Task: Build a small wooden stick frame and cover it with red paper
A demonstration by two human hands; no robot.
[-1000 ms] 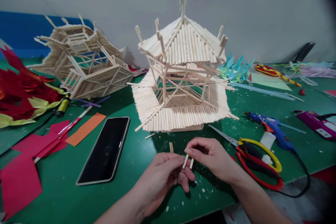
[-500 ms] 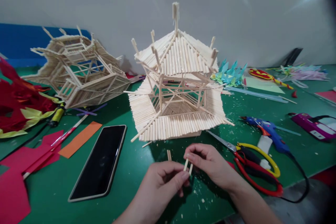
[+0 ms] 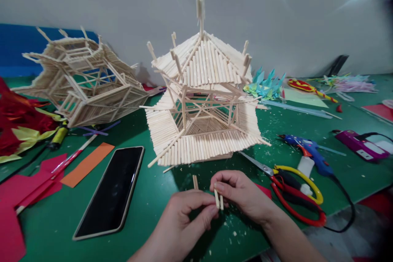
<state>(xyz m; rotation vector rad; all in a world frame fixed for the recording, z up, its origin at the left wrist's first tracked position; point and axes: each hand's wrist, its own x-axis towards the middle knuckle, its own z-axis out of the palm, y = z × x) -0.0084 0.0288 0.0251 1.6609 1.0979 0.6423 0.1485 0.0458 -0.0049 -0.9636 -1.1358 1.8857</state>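
Observation:
My left hand and my right hand meet over the green table's front edge, both pinched on short wooden sticks held side by side between the fingertips. Another pair of short sticks lies on the table just behind my left hand. Right behind the hands stands a pavilion model built of wooden sticks, with a two-tier roof and a spire.
A second stick model lies tipped at the left. A black phone rests face up at the front left beside red and orange paper. Red and yellow scissors, a blue glue gun and a purple tool sit at the right.
The hands stayed together on the short sticks, which turned a little more upright. The view shifted up and to the right, so everything slid slightly left in the picture.

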